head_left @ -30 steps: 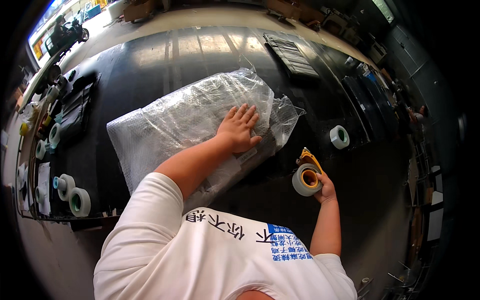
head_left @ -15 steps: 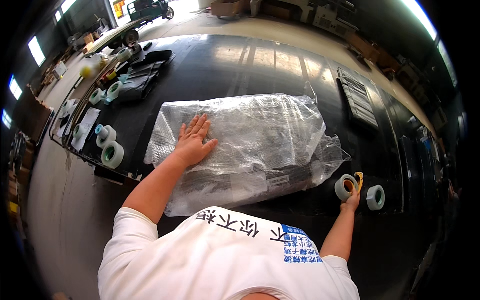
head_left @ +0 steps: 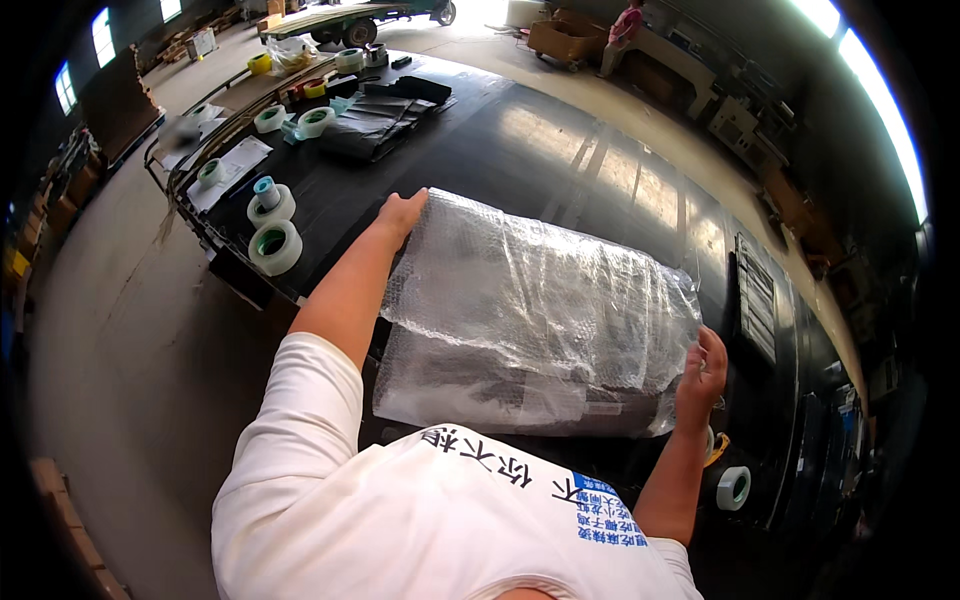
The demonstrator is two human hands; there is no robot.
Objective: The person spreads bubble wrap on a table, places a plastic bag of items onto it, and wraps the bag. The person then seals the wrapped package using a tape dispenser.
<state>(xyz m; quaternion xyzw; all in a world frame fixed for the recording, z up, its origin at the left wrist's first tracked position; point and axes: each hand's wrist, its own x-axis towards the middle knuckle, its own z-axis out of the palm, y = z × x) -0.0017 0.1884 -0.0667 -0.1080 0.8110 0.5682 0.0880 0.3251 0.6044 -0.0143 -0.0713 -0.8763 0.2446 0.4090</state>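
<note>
A flat bundle in clear bubble wrap (head_left: 540, 290) lies across the black table in front of me. A dark part shows through the wrap along its near side, with a pale label on it. At the bundle's far left corner, my left hand (head_left: 404, 214) is closed on the edge of the wrap. My right hand (head_left: 703, 372) curls its fingers against the wrap at the right end; its fingertips are partly hidden. Beside my right wrist, a tape roll with a yellow-handled cutter (head_left: 718, 450) is mostly covered by my forearm. A clear tape roll (head_left: 733, 488) rests to its right.
Several tape rolls (head_left: 275, 247) stand along the table's left side, near white papers (head_left: 232, 172). Folded black sheeting (head_left: 375, 125) lies at the far left, and a dark ribbed stack (head_left: 754, 300) at the right. Beyond are a cart with a brown box (head_left: 565, 40) and a person (head_left: 622, 35).
My right hand has let go of the tape roll and moved up to the bundle's right end. My left hand has gone from lying flat on the wrap to its far left corner.
</note>
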